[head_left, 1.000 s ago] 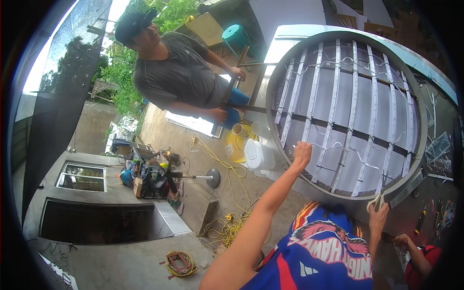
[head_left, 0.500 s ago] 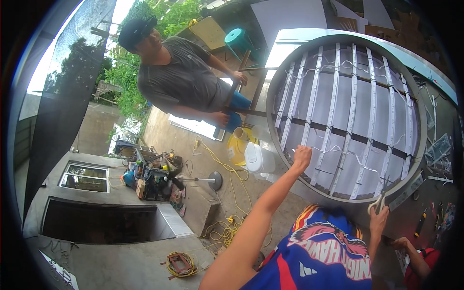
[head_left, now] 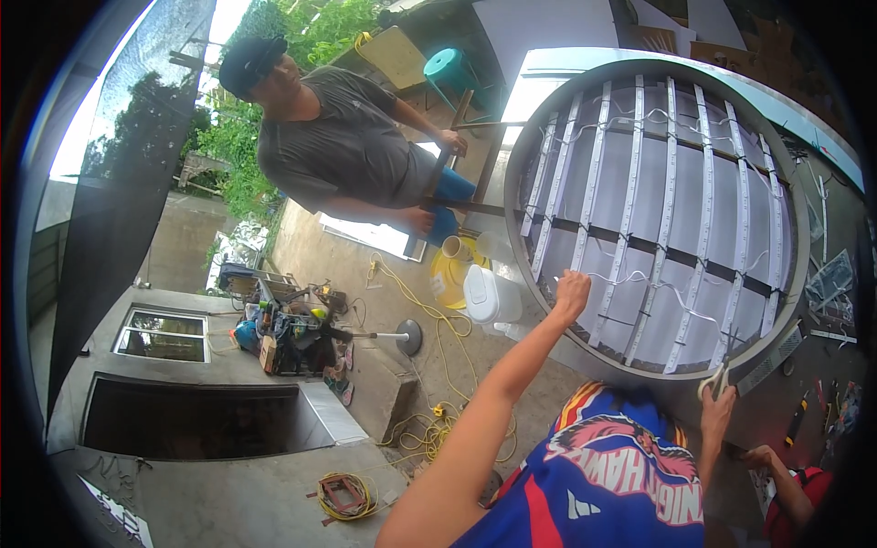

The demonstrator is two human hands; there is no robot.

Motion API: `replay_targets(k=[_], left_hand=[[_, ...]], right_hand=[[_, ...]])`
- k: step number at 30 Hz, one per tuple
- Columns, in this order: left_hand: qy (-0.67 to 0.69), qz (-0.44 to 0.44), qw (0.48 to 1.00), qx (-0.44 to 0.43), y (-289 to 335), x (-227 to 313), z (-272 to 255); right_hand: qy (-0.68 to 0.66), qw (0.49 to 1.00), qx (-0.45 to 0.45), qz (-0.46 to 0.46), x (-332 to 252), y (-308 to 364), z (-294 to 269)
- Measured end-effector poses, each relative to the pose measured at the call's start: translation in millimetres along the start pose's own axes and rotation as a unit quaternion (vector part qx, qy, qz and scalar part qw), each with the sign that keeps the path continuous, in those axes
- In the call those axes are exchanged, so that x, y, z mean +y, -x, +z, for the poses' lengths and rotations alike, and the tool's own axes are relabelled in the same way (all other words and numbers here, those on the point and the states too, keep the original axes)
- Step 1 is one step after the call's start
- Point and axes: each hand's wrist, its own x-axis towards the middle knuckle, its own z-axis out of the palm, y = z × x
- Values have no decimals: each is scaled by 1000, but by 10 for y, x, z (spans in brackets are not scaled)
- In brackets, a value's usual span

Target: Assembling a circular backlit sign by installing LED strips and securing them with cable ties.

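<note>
A large round frame (head_left: 523, 265) with a grey rim lies in front of me, crossed by several white LED strips (head_left: 630, 187) on dark bars. My left hand (head_left: 573, 297) is closed at the near left rim, gripping a thin white wire (head_left: 614, 279) that runs right across the strips. At the near right rim my right hand (head_left: 719, 408) holds scissors (head_left: 712, 384) by their pale handles. Their dark blades point over the rim toward the end of one strip; whether they touch anything is unclear.
A person in a grey shirt (head_left: 365, 146) stands at the left, holding a dark metal frame (head_left: 470, 208). Another person's arm (head_left: 776, 470) shows at lower right, near a yellow-and-black cutter (head_left: 797, 420). A white container (head_left: 489, 294) and yellow cord (head_left: 438, 438) are at left.
The view has shifted slightly. Both hands stay in nearly the same places, with the wire and the scissors still held.
</note>
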Motion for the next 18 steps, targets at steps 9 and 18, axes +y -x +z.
replay_targets(k=[9, 18], left_hand=[[-14, 26, 1000, 4, -65, -58, -77], [6, 18, 999, -28, 37, 147, -180]], right_hand=[[-127, 991, -38, 24, 195, -197, 165], [-468, 879, -44, 82, 282, -38, 25]])
